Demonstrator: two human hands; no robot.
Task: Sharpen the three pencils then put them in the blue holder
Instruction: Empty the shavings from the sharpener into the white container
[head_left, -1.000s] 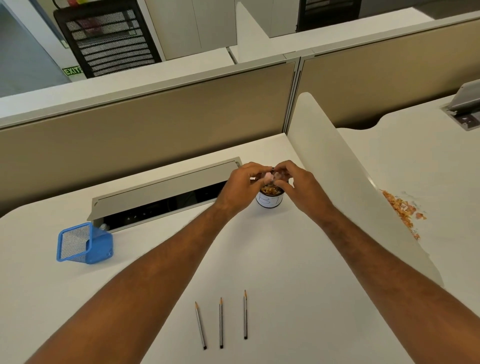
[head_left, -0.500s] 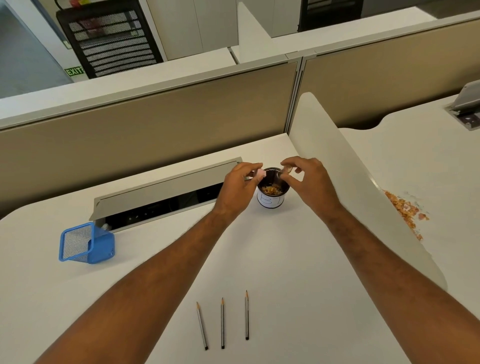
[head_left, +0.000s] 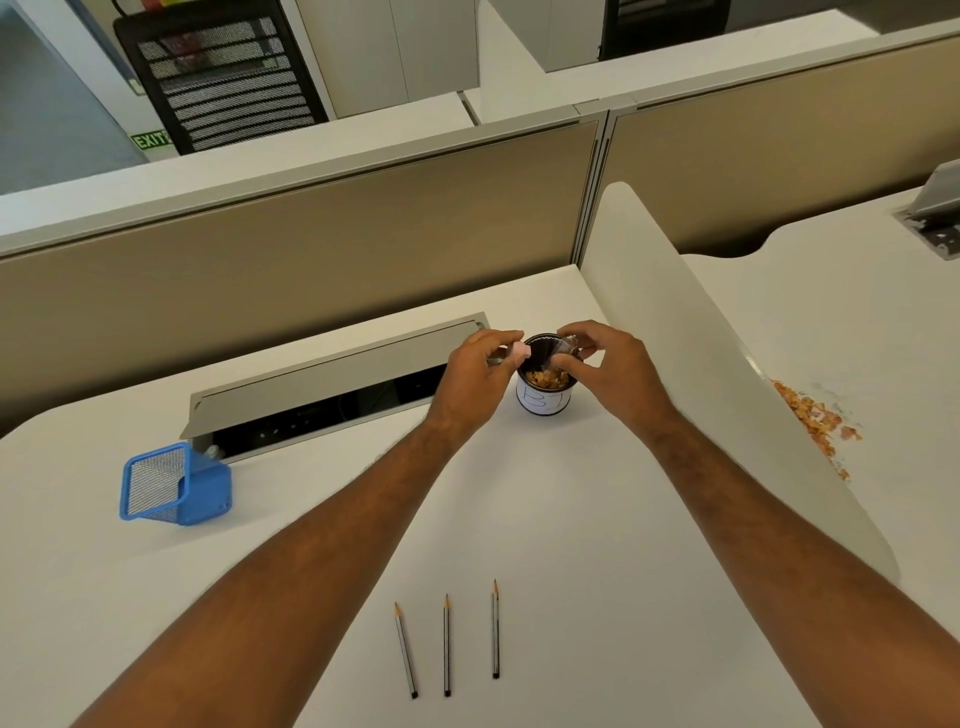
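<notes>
3 pencils (head_left: 445, 644) lie side by side on the desk (head_left: 597, 597). Left hand (head_left: 475, 382) pinches a pink sharpener (head_left: 520, 353), right hand (head_left: 613, 374) pinches its clear cover (head_left: 563, 347), over a cup (head_left: 544, 395). Blue holder (head_left: 174, 484) lies tipped, far left.

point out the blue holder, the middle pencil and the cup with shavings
blue holder (head_left: 208, 491): head view, on its solid blue side
middle pencil (head_left: 447, 649): head view, mid shaft
cup with shavings (head_left: 543, 404): head view, white label

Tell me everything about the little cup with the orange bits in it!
The small round cup stands upright on the white desk, between both hands. It is dark inside, with a white label with handwritten marks on its side. Orange-brown shavings lie inside. The right hand reaches over its rim; whether either hand touches it is unclear.
</notes>
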